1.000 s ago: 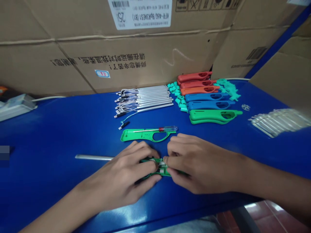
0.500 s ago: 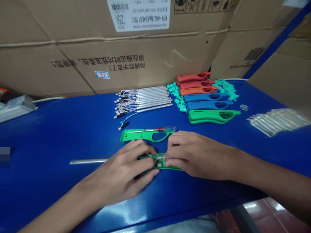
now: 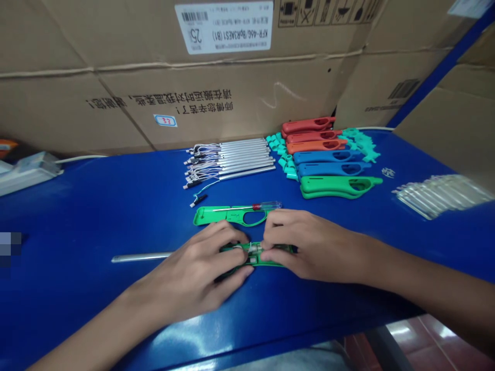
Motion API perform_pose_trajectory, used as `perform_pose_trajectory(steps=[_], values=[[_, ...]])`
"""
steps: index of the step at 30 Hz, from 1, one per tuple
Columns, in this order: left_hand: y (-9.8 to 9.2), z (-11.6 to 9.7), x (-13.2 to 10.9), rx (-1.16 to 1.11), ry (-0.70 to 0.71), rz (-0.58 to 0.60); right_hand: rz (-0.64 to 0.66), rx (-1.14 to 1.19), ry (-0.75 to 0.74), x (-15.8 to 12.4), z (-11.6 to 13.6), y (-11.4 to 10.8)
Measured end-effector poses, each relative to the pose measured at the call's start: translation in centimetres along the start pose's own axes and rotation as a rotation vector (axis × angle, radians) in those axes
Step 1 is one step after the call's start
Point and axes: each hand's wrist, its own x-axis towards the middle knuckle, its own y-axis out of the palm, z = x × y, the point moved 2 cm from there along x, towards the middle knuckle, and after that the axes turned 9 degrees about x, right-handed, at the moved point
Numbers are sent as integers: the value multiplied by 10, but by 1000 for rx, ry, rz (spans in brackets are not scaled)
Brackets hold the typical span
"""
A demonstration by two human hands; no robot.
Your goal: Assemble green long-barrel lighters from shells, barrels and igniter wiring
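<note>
Both hands are at a green lighter casing half (image 3: 270,257) lying on the blue table, its inside facing up with small parts in it. My left hand (image 3: 216,263) grips its left portion, fingers curled over the edges. From under that hand a silver metal tube (image 3: 143,256) sticks out to the left. My right hand (image 3: 294,242) is closed at the casing's middle, its thumb and fingers pinched at a small clear part inside; the fingertips partly hide it. Just behind lies another green casing half (image 3: 216,216), with a screwdriver (image 3: 266,206) resting across it.
Farther back are silver tubes with wires (image 3: 243,154), turquoise caps (image 3: 286,162), and red, orange, blue and green lighter casings (image 3: 332,185). Clear tanks (image 3: 441,196) lie at right. A cardboard box (image 3: 135,93) walls the back; a power strip (image 3: 31,172) sits at left.
The right hand's fingertips have shifted slightly left over the casing. The left hand holds nearly the same place, and the view has tilted a little.
</note>
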Motion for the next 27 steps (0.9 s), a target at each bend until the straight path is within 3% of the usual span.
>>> perform_pose_trajectory(steps=[15,27], values=[[0,2,-3,-32,-94,24,40,-271,-67,-3,7,1],[0,1,1,-29,-40,6,59,-321,-84,-4,9,1]])
